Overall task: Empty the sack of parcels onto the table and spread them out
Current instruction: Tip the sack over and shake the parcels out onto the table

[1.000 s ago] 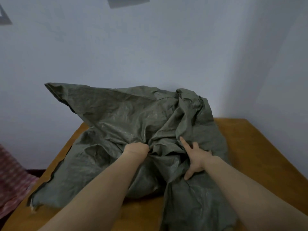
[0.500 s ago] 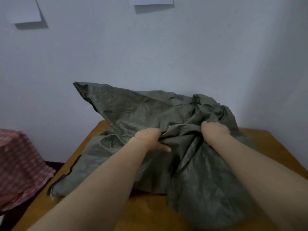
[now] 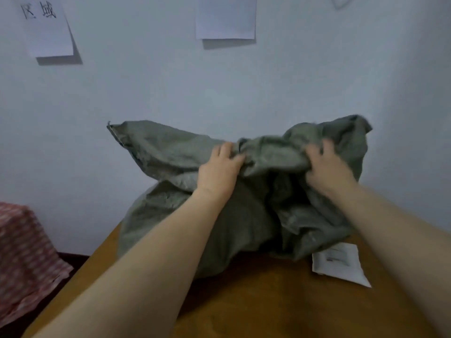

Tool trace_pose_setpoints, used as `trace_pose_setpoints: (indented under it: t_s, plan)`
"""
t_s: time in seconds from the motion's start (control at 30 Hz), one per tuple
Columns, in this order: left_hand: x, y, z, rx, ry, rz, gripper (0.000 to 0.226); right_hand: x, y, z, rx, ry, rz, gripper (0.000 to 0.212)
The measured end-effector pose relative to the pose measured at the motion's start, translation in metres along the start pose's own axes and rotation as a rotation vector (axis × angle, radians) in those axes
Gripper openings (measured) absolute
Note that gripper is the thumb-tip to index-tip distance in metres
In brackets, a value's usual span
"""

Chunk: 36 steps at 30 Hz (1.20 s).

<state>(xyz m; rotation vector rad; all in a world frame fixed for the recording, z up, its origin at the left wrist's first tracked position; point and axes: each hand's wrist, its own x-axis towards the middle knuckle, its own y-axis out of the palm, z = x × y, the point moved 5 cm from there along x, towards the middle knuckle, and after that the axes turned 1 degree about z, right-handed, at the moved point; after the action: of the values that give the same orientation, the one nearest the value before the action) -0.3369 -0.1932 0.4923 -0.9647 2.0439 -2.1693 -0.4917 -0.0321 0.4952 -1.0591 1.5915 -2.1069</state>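
Sack (image 3: 170, 157): a grey-green woven sack is being held up over the far part of the table, its upper end bunched between both hands, one corner sticking out stiffly to the left, its lower folds sagging down onto the wood.
Left hand (image 3: 218, 170): it is gripping a fistful of the sack's cloth, fingers curled over the top of the bunch.
Right hand (image 3: 325, 167): it is clutching the cloth further right, fingers dug into the folds; slightly blurred.
Parcel (image 3: 339, 263): one flat white parcel is lying on the table, partly tucked under the sack's right edge.
Table (image 3: 268, 301): brown wood, standing against the pale wall.
Wall (image 3: 146, 89): two paper sheets are hanging on it.
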Motion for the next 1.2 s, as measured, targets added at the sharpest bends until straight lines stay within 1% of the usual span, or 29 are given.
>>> trace_pose_setpoints:
  t_s: [0.07,0.1,0.13,0.17,0.23,0.27,0.37,0.4,0.47,0.5,0.53,0.57,0.63,0.67,0.7,0.73,0.77,0.8,0.83,0.87,0.93,0.97,1.0,1.1,1.2]
  plan:
    - [-0.024,0.048,-0.005,0.003,0.056,0.276,0.046,-0.031,0.066,-0.017,-0.105,0.041,0.471,0.067]
    - [-0.036,0.069,-0.008,0.019,0.084,0.391,0.049,-0.049,0.090,-0.023,-0.152,0.062,0.656,0.073]
    - [-0.046,0.085,-0.012,0.027,0.107,0.475,0.052,-0.063,0.104,-0.026,-0.180,0.080,0.782,0.075]
    - [-0.053,0.097,-0.016,0.028,0.117,0.539,0.055,-0.072,0.111,-0.028,-0.179,0.098,0.858,0.074]
    - [-0.060,0.111,-0.018,0.031,0.100,0.624,0.062,-0.074,0.109,-0.028,-0.127,0.140,0.937,0.076]
    - [-0.060,0.115,-0.018,0.034,0.088,0.643,0.063,-0.070,0.105,-0.028,-0.108,0.153,0.932,0.083]
    - [-0.051,0.114,-0.014,0.042,0.062,0.612,0.046,-0.050,0.089,-0.026,-0.036,0.157,0.785,0.107]
    - [-0.050,0.114,-0.012,0.033,0.040,0.610,0.042,-0.047,0.087,-0.023,0.010,0.139,0.766,0.113]
    - [-0.051,0.115,-0.007,0.014,-0.008,0.645,0.040,-0.049,0.092,-0.011,0.067,0.053,0.808,0.127]
    - [-0.053,0.115,-0.006,0.013,-0.022,0.676,0.039,-0.053,0.097,-0.006,0.092,0.028,0.862,0.129]
    - [-0.055,0.115,-0.004,0.009,-0.029,0.716,0.037,-0.059,0.103,-0.001,0.121,0.043,0.939,0.127]
    - [-0.056,0.115,-0.002,0.006,-0.035,0.757,0.037,-0.064,0.109,0.001,0.133,0.073,1.020,0.120]
    - [-0.058,0.115,0.002,0.024,-0.043,0.837,0.037,-0.069,0.112,0.003,0.119,0.107,1.117,0.096]
    - [-0.058,0.112,0.004,0.031,-0.041,0.852,0.041,-0.067,0.110,0.004,0.135,0.115,1.113,0.084]
    - [-0.057,0.110,0.004,0.025,-0.036,0.844,0.049,-0.062,0.108,0.004,0.161,0.122,1.085,0.075]
    - [-0.055,0.107,0.004,0.014,-0.026,0.822,0.065,-0.056,0.106,0.003,0.196,0.128,1.052,0.069]
    - [-0.052,0.105,0.003,0.005,-0.008,0.791,0.084,-0.048,0.104,0.000,0.239,0.145,1.012,0.068]
    - [-0.050,0.102,0.001,0.003,0.021,0.753,0.101,-0.040,0.101,-0.002,0.297,0.166,0.950,0.068]
    - [-0.046,0.099,-0.002,0.011,0.048,0.714,0.113,-0.031,0.096,-0.003,0.357,0.174,0.861,0.063]
    - [-0.043,0.096,-0.005,0.018,0.067,0.677,0.120,-0.022,0.092,-0.007,0.369,0.157,0.749,0.054]
    - [-0.036,0.093,-0.009,0.026,0.083,0.621,0.123,-0.002,0.083,-0.011,0.214,0.048,0.529,0.032]
    - [-0.033,0.094,-0.010,0.032,0.080,0.605,0.122,0.007,0.082,-0.012,0.143,-0.002,0.449,0.020]
    - [-0.029,0.095,-0.011,0.038,0.073,0.597,0.120,0.015,0.083,-0.012,0.122,-0.033,0.400,0.015]
    - [-0.022,0.102,-0.010,0.061,0.056,0.589,0.118,0.033,0.092,-0.009,0.089,-0.088,0.368,0.028]
    - [-0.016,0.111,-0.007,0.089,0.039,0.610,0.123,0.049,0.104,0.000,0.027,-0.166,0.357,0.034]
